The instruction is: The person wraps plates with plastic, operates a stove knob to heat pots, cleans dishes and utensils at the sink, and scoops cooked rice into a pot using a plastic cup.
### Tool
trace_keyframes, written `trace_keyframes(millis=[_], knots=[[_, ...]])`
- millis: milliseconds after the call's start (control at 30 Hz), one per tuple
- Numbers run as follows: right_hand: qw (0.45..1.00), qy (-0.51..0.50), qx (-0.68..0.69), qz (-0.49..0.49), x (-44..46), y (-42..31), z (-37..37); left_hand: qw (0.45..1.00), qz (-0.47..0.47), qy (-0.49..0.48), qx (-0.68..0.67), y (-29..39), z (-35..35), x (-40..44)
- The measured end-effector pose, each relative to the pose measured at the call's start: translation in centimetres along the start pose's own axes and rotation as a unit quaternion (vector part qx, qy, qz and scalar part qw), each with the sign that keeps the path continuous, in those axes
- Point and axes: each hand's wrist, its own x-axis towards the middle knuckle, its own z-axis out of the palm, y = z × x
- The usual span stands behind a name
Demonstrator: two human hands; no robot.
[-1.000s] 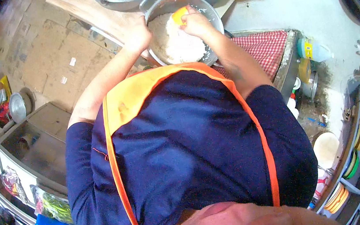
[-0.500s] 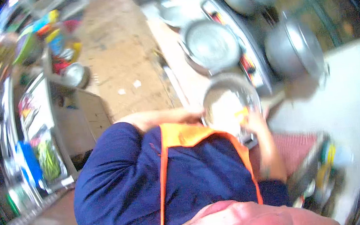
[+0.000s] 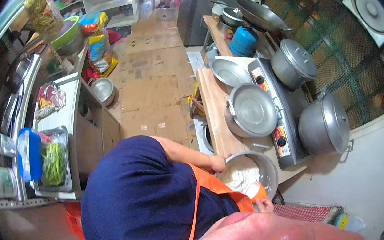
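Note:
A metal pot (image 3: 272,173) stands in front of me, holding a white, lumpy mass (image 3: 241,173) that looks like cooked rice. My left hand (image 3: 217,163) is closed at the pot's left rim. An orange cup or scoop (image 3: 257,190), pale inside, is tilted over the pot's near side. My right hand (image 3: 264,205) is closed on it, though my chin partly hides the fingers. Just beyond the pot sits a wide silver pan (image 3: 250,111) with a side handle.
A gas stove (image 3: 285,123) runs along the counter, with two lidded pots (image 3: 323,126) to its right. Farther back are a shallow metal basin (image 3: 230,71) and a blue tank (image 3: 243,42). At left, a shelf bears a tray of green vegetables (image 3: 54,166).
The view has tilted and sharpened, so the pot now appears lower in the picture. The orange cup now shows more clearly, tilted at the pot's near side. My left hand stays at the rim.

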Motion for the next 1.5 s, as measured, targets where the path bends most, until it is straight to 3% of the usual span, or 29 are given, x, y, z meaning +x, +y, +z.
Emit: trace_keyframes(millis=[67, 133, 200, 267, 300, 433, 667, 700, 767, 833, 867, 900, 933, 1000, 1067, 1100, 1133, 1233, 1367, 1500], knots=[[0.993, 0.044, 0.079, 0.074, -1.9, -2.1, 3.7, 1.0, -0.008, -0.025, -0.008, -1.4, -2.4, -1.7], [0.991, 0.062, 0.091, 0.079, -2.6, -5.0, 7.7, 0.999, 0.033, -0.036, -0.006, -1.8, -5.5, -4.1], [0.989, 0.075, 0.086, 0.093, -3.6, -8.1, 11.0, 0.999, 0.01, -0.049, -0.019, -2.9, -9.4, -6.6], [0.991, 0.012, 0.047, 0.123, -3.4, -11.3, 15.3, 0.993, 0.068, -0.084, -0.041, -3.8, -13.7, -9.5], [0.996, -0.012, 0.057, 0.069, -3.0, -13.1, 17.6, 0.995, 0.051, -0.058, -0.055, -3.4, -15.8, -11.7], [0.99, -0.049, 0.079, 0.104, 1.2, -18.2, 24.7, 0.997, 0.057, 0.007, -0.06, -3.7, -23.7, -14.6], [0.997, -0.077, 0.004, 0.02, 17.1, -25.1, 34.8, 0.984, 0.094, 0.138, -0.068, -4.0, -39.9, -12.2], [0.994, -0.1, 0.042, -0.009, 19.6, -26.9, 36.9, 0.975, 0.14, 0.169, -0.029, -4.0, -43.3, -11.4], [0.984, -0.138, 0.113, -0.009, 25.0, -29.2, 40.9, 0.982, 0.071, 0.171, -0.023, -2.9, -51.1, -10.6], [0.967, -0.186, 0.173, -0.02, 31.2, -32.7, 44.9, 0.955, 0.116, 0.255, -0.097, 0.6, -56.9, -14.6], [0.953, -0.217, 0.207, -0.045, 33.4, -34.6, 47.2, 0.937, 0.104, 0.333, -0.025, 0.9, -60.7, -15.2], [0.937, -0.264, 0.223, -0.049, 35.9, -36.3, 49.1, 0.931, 0.062, 0.359, 0.006, 2.7, -63.6, -17.2], [0.918, -0.313, 0.237, -0.054, 38.5, -38.2, 51.0, 0.925, 0.065, 0.373, -0.026, 4.0, -66.4, -18.9], [0.891, -0.365, 0.251, -0.098, 41.0, -43.5, 54.4, 0.899, 0.057, 0.433, 0.034, 5.8, -72.1, -22.1], [0.873, -0.397, 0.275, -0.069, 43.7, -47.2, 57.9, 0.861, 0.03, 0.499, 0.098, 7.2, -76.6, -25.5], [0.855, -0.421, 0.296, -0.053, 45.1, -48.9, 59.7, 0.84, 0.043, 0.519, 0.155, 5.2, -81.4, -25.5], [0.837, -0.445, 0.316, -0.033, 46.8, -50.4, 61.5, 0.832, 0.021, 0.54, 0.124, 7.7, -80.8, -27.9], [0.788, -0.522, 0.326, -0.034, 51.9, -53.8, 68.7, 0.782, 0.045, 0.584, 0.212, 4.3, -89.3, -29.1], [0.778, -0.53, 0.337, -0.017, 56.7, -59.6, 78.1, 0.799, 0.013, 0.596, 0.078, 0.3, -99.1, -30.5], [0.764, -0.567, 0.309, 0.008, 62.6, -64.2, 87.2, 0.817, -0.045, 0.574, -0.033, 0.8, -106.8, -31.5]])
